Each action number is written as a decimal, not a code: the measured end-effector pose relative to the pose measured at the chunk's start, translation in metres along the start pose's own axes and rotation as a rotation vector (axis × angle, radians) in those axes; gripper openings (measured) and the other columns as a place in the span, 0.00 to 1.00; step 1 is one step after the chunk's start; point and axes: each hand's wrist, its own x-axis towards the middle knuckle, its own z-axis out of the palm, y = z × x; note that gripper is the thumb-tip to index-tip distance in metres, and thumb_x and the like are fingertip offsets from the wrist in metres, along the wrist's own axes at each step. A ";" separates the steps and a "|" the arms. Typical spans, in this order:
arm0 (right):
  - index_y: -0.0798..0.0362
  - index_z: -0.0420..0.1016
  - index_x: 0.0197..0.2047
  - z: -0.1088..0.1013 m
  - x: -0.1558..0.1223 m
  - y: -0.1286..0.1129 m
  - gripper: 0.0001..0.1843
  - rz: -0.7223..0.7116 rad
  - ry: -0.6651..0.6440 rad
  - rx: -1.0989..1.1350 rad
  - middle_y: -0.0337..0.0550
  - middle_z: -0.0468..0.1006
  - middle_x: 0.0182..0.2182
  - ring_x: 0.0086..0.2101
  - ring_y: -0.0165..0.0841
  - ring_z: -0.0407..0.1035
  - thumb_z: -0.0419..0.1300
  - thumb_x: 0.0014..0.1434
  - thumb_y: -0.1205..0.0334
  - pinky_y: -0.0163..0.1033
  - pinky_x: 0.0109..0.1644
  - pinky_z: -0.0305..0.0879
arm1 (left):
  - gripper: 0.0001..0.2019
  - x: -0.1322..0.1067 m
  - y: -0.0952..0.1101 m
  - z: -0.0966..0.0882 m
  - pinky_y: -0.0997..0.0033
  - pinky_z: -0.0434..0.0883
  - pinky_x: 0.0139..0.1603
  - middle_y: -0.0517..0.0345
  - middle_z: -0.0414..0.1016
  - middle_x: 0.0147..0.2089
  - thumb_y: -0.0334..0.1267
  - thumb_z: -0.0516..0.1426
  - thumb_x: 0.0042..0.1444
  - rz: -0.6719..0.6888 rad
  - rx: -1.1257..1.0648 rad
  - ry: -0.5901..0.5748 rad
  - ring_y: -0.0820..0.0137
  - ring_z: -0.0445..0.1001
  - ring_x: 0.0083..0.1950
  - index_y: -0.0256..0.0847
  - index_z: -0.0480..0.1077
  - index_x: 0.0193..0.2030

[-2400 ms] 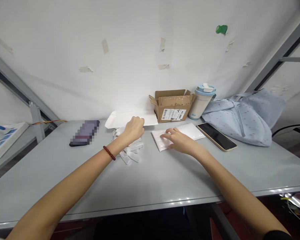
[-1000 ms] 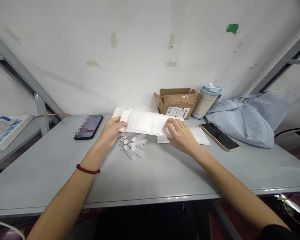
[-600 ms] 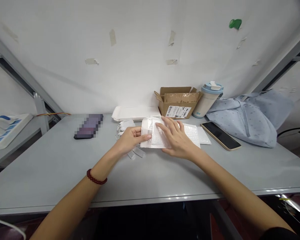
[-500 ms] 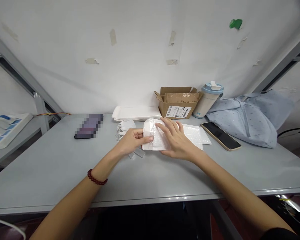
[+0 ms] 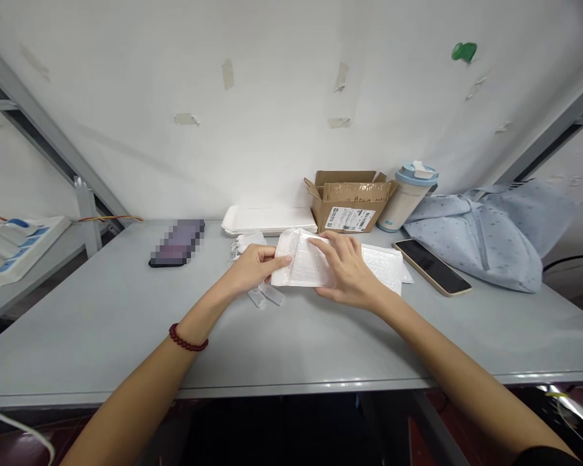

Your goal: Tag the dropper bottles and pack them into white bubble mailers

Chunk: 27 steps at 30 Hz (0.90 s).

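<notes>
A white bubble mailer (image 5: 301,262) is held just above the grey table (image 5: 282,336), in the middle. My left hand (image 5: 255,266) pinches its left end between thumb and fingers. My right hand (image 5: 347,268) is curled over its middle, fingertips on the top face. Under the mailer's left end lie several small clear plastic pieces (image 5: 267,296). More white mailers (image 5: 386,266) lie flat to the right of my right hand.
A stack of white mailers (image 5: 267,220) lies by the wall, next to an open cardboard box (image 5: 350,200) and a blue-lidded cup (image 5: 407,197). One phone (image 5: 177,243) lies at the left, another phone (image 5: 432,266) at the right beside blue cloth (image 5: 490,230).
Both hands picked a mailer up from the back of the table and brought it nearer. My right hand moved from its right end to its middle.
</notes>
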 end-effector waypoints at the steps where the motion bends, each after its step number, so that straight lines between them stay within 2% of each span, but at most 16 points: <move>1: 0.53 0.45 0.64 0.000 0.000 0.000 0.44 -0.004 0.003 -0.005 0.61 0.56 0.57 0.58 0.51 0.51 0.61 0.48 0.55 0.57 0.57 0.48 | 0.19 0.000 0.001 0.001 0.77 0.56 0.20 0.62 0.63 0.17 0.49 0.57 0.55 -0.006 0.014 -0.013 0.77 0.61 0.20 0.36 0.68 0.22; 5: 0.52 0.47 0.63 -0.001 0.000 -0.001 0.42 -0.012 0.026 -0.017 0.60 0.54 0.57 0.58 0.51 0.51 0.61 0.47 0.58 0.57 0.56 0.49 | 0.20 -0.002 0.003 0.005 0.77 0.54 0.19 0.64 0.60 0.15 0.49 0.57 0.54 -0.049 0.028 0.018 0.78 0.58 0.18 0.37 0.64 0.19; 12: 0.49 0.54 0.59 0.001 0.000 -0.002 0.35 -0.025 0.123 -0.002 0.57 0.56 0.55 0.53 0.50 0.55 0.61 0.48 0.64 0.54 0.53 0.54 | 0.18 -0.001 0.003 0.006 0.77 0.56 0.19 0.63 0.64 0.16 0.48 0.56 0.54 -0.071 0.054 0.070 0.77 0.61 0.18 0.37 0.66 0.20; 17: 0.49 0.58 0.56 0.004 0.000 0.006 0.30 -0.006 0.180 -0.011 0.55 0.62 0.52 0.50 0.48 0.59 0.61 0.50 0.66 0.52 0.51 0.57 | 0.17 -0.003 0.010 -0.017 0.77 0.57 0.20 0.60 0.67 0.17 0.48 0.55 0.54 -0.100 0.196 0.066 0.76 0.63 0.20 0.37 0.70 0.22; 20: 0.50 0.60 0.55 0.006 0.000 0.012 0.27 0.022 0.185 -0.004 0.54 0.64 0.50 0.49 0.47 0.60 0.61 0.52 0.66 0.51 0.50 0.58 | 0.13 -0.010 0.016 -0.038 0.77 0.59 0.22 0.60 0.69 0.20 0.45 0.57 0.51 -0.098 0.263 0.171 0.75 0.65 0.23 0.38 0.72 0.24; 22: 0.51 0.61 0.54 0.006 0.000 0.014 0.26 0.031 0.191 0.001 0.54 0.66 0.49 0.49 0.46 0.60 0.60 0.52 0.67 0.50 0.50 0.58 | 0.11 -0.013 0.016 -0.050 0.77 0.60 0.24 0.61 0.69 0.21 0.44 0.58 0.50 -0.126 0.318 0.189 0.74 0.66 0.24 0.38 0.72 0.25; 24: 0.51 0.62 0.54 0.007 -0.001 0.015 0.25 0.036 0.199 0.006 0.54 0.66 0.48 0.49 0.46 0.61 0.60 0.52 0.68 0.50 0.49 0.59 | 0.10 -0.014 0.013 -0.057 0.76 0.62 0.26 0.61 0.70 0.22 0.44 0.58 0.48 -0.174 0.378 0.105 0.74 0.66 0.25 0.39 0.73 0.25; 27: 0.52 0.63 0.53 0.008 -0.001 0.015 0.24 0.040 0.204 0.008 0.53 0.67 0.47 0.48 0.45 0.61 0.59 0.53 0.68 0.49 0.49 0.59 | 0.11 -0.012 0.006 -0.059 0.75 0.63 0.26 0.59 0.72 0.24 0.45 0.59 0.46 -0.248 0.446 -0.103 0.72 0.67 0.26 0.40 0.74 0.27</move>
